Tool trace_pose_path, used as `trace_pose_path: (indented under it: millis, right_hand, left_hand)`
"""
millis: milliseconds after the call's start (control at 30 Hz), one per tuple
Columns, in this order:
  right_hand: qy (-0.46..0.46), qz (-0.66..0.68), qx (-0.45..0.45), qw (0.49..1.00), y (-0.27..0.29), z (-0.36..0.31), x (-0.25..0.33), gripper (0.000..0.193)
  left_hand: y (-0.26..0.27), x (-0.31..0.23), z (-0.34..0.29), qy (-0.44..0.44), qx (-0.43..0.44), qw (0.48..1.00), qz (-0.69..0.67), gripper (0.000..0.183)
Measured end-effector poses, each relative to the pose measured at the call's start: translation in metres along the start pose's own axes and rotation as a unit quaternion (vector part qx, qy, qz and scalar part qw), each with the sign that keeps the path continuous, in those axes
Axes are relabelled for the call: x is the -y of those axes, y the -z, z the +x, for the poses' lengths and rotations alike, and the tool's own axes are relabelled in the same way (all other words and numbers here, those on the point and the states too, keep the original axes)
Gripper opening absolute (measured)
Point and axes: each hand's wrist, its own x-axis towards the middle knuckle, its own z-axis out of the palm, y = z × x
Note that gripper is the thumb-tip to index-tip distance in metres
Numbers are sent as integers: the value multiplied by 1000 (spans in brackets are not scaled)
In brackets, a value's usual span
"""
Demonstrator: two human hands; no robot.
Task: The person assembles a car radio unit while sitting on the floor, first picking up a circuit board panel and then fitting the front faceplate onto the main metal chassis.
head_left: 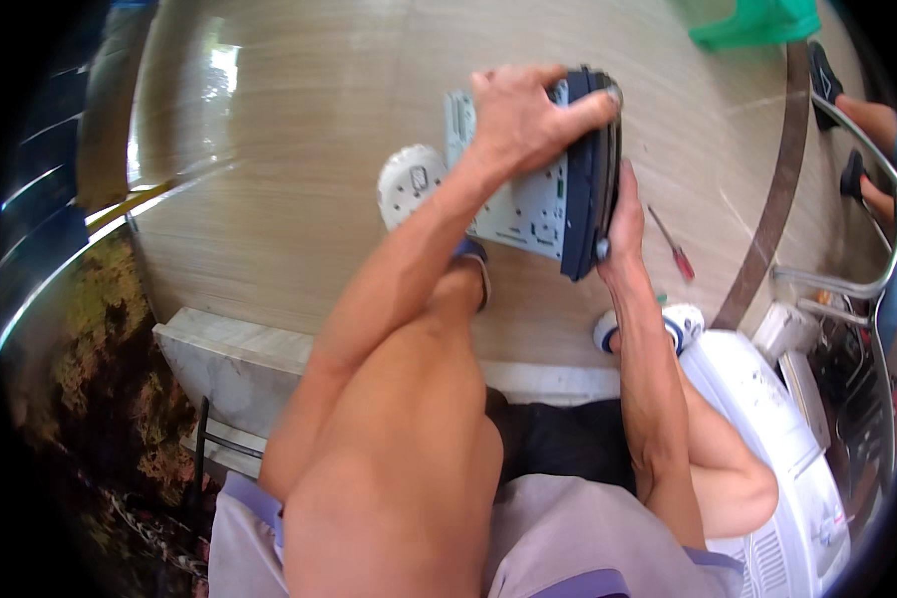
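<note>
My hands hold up a car stereo (pixel 589 179) with a pale metal case and a dark front panel with silver knobs, turned to the right. Across the top of the case lies my left hand (pixel 518 112), its thumb hooked over the front panel's far end. Against the panel's right side presses my right hand (pixel 625 221), partly hidden behind it. Right of the stereo, a screwdriver (pixel 681 259) with a red handle lies on the floor.
My white shoes (pixel 405 189) rest on the tiled floor below. A white plastic appliance (pixel 767 429) stands at my right, near a metal-framed chair (pixel 892 189). Another person's feet (pixel 825 90) and a green plastic stool (pixel 757 25) are at far right. A marble step (pixel 234 349) lies left.
</note>
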Motion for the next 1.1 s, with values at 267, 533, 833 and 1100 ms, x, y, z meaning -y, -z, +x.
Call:
trace_pose_path:
  millis: [267,533,833,1100]
  right_hand:
    - [51,20,-45,998,8,-1,2,52]
    - [104,-184,-104,972,18,-2,-1,75]
    - [207,-481,-187,831,29,-52,37,82]
    - [195,-586,-91,781,23,-85,46,71]
  left_hand:
    - [-6,-15,4,62,60,996,5,70]
    - [-4,-15,0,37,29,999,-19,62]
    - [-37,-3,-27,107,-22,930,-351,40]
    - [-8,16,-68,197,44,850,-486,38]
